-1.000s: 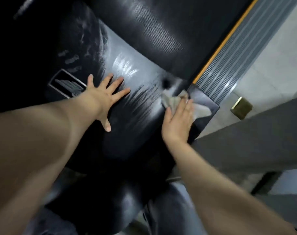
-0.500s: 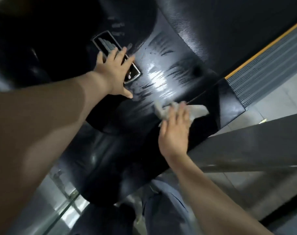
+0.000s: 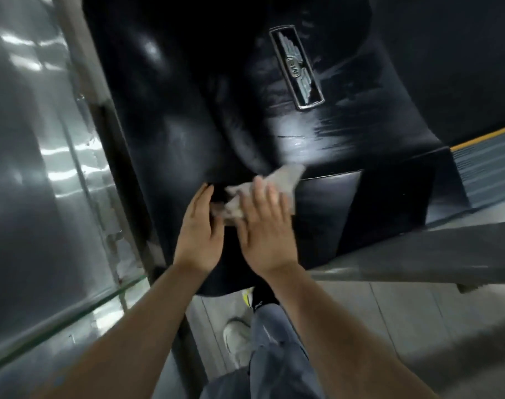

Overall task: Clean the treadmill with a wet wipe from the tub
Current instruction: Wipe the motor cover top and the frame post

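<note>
Both hands have closed in since half a second ago: left hand (image 3: pixel 198 236) left the badge (image 3: pixel 296 67) and now lies beside the right.

Head view: right hand (image 3: pixel 267 230) presses flat, fingers straight, on the wet wipe (image 3: pixel 280 180) atop the treadmill (image 3: pixel 317 139) hood's near edge. Left hand released, fingers straight (fingertips partly hidden), just left of the wipe. Wipe's long axis runs up-right, away from both hands; right is nearer.
</note>
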